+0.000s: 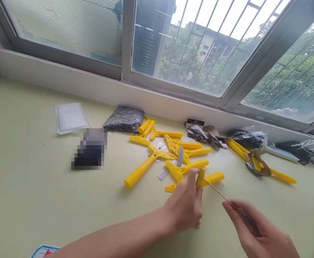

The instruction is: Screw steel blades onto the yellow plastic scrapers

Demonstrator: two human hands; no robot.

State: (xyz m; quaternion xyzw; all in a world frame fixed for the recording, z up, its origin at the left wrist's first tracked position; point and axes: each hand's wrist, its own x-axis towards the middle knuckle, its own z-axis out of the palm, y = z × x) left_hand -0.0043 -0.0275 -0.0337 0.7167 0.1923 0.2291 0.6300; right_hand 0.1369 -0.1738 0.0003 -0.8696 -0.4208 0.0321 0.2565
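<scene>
From where I stand, taking the yellow scraper (200, 177) in the person's grasp as the clock's centre, the work looks to be mid-step: the left hand (185, 204), at seven, pinches the scraper's upright end between thumb and fingers, while the right hand (261, 229), out at four, has its fingers wrapped around what looks like a screwdriver (216, 189), whose tip meets the yellow plastic. Whether a screw is going in or coming out I can't tell. Plenty seems left to handle, since a loose pile of scrapers (140, 172) spreads towards ten, with bare metal blades (180, 156) among them. Between two and three, a smaller group of yellow handles (283, 176) lies apart, a brown card (264, 165) about one head; I'd guess those are further along, though nothing proves it. Printed cards (199, 132) heap at twelve, and plastic-wrapped black packs (249, 137) sit at two. Around ten on the pale green table (78, 204) lie a dark wrapped packet (124, 118) and a white bubble pouch (71, 117), with a blurred-out dark object (89, 152) nearer nine. Beyond, at twelve, a sliding window (199, 53) with bars outside gives onto trees and a building in daylight.
</scene>
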